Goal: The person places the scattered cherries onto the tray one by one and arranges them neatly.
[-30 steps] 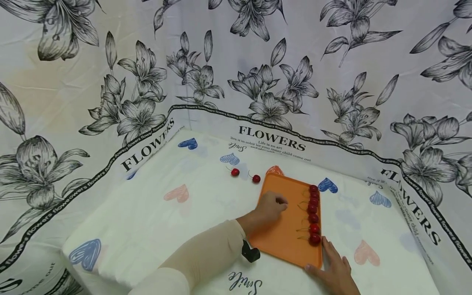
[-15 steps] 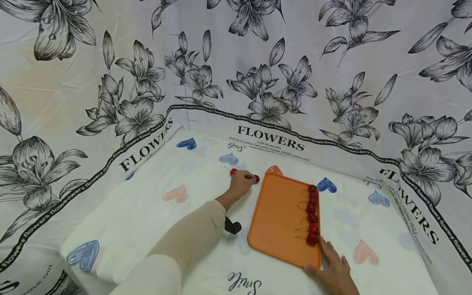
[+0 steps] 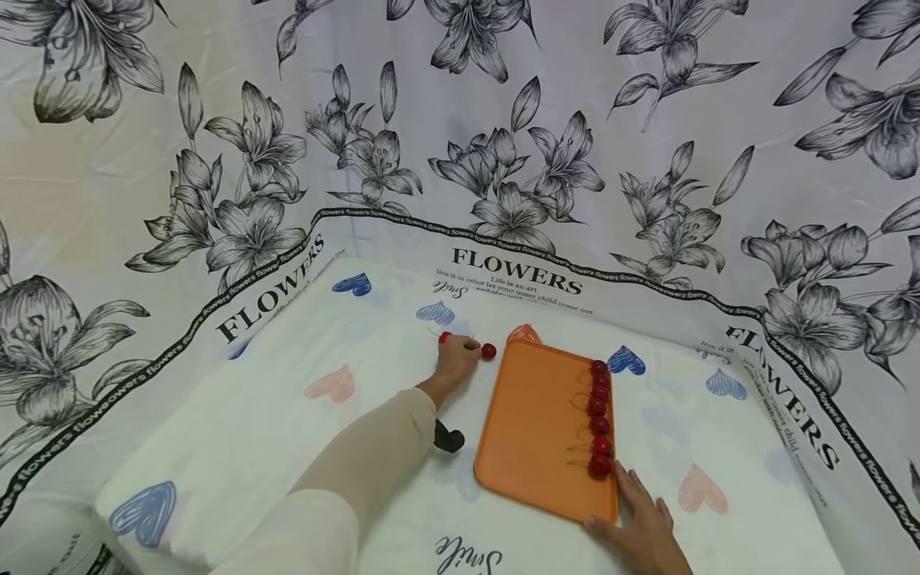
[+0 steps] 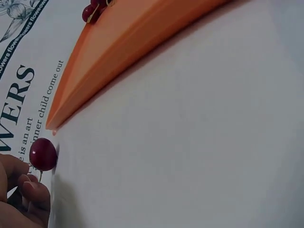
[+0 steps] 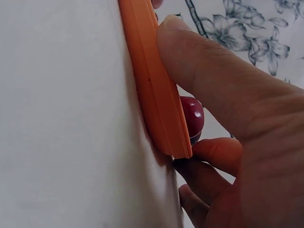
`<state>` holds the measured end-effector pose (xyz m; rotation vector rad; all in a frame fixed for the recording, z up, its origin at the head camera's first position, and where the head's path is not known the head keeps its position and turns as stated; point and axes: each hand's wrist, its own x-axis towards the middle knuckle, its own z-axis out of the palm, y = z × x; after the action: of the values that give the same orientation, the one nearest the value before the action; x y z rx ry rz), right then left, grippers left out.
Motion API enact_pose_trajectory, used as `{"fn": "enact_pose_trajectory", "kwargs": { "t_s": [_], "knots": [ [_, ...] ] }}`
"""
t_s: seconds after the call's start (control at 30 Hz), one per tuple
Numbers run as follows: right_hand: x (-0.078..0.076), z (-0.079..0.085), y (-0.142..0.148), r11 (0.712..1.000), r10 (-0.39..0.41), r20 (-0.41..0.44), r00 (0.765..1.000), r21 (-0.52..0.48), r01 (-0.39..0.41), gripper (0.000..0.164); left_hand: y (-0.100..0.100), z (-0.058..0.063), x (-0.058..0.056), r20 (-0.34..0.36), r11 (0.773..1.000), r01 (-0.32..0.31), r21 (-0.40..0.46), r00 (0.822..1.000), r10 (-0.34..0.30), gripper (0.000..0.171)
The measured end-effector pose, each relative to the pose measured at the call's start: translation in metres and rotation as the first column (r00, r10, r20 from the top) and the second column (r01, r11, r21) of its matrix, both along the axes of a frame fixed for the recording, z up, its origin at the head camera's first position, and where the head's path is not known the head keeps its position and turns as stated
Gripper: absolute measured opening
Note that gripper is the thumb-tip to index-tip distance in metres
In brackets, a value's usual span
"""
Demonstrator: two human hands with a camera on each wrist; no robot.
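Observation:
In the head view, my left hand (image 3: 456,361) is left of the orange tray (image 3: 530,435), fingertips beside a dark red cherry (image 3: 489,351) on the cloth. The left wrist view shows this cherry (image 4: 43,154) close up, its thin stem pinched at the fingertips. A second cherry (image 3: 443,338) lies partly hidden behind that hand. Several cherries (image 3: 600,425) line the tray's right side, stems pointing left. My right hand (image 3: 644,529) holds the tray's near right corner, thumb on the front edge and fingers along the right side. One tray cherry (image 5: 193,115) shows past the rim in the right wrist view.
A white cloth (image 3: 237,447) printed with hearts and lettering covers the table. Behind and to both sides hangs a flower-printed curtain (image 3: 388,48). A black band (image 3: 450,440) sits at the left cuff.
My left hand has left the tray area and reached up and left to the loose cherry. My right hand stays at the tray corner. The view has shifted slightly.

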<state>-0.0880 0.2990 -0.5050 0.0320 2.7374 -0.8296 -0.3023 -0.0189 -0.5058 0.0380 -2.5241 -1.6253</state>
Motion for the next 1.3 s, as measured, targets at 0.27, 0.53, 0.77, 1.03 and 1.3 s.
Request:
{"fn": "enact_pose_trajectory", "kwargs": {
  "t_s": [0.27,0.53,0.77,1.03,1.3],
  "knots": [
    [0.0,0.001,-0.001,1.0,-0.01,0.003,1.0,-0.009,0.01,0.107,-0.003,0.012,-0.008,-0.128,0.971,0.079,-0.227,0.986,-0.11,0.031],
    [-0.002,-0.002,-0.002,1.0,-0.016,0.011,1.0,0.005,0.016,0.108,-0.005,0.01,-0.015,0.024,0.904,0.15,-0.4,0.988,-0.154,0.038],
    [-0.003,-0.001,-0.004,0.999,-0.041,0.027,0.999,0.007,0.041,0.111,-0.004,-0.001,-0.015,-0.05,0.94,0.11,-0.323,0.99,-0.132,0.026],
    [-0.005,-0.002,-0.005,0.998,-0.053,0.044,0.998,0.027,0.051,0.111,-0.003,-0.001,-0.008,-0.078,0.984,0.074,-0.162,0.993,-0.088,0.012],
    [-0.002,-0.001,-0.004,0.999,-0.036,0.017,0.999,0.022,0.035,0.107,0.001,-0.005,-0.002,-0.023,0.999,0.044,-0.011,0.999,-0.044,0.008]
  ]
}}
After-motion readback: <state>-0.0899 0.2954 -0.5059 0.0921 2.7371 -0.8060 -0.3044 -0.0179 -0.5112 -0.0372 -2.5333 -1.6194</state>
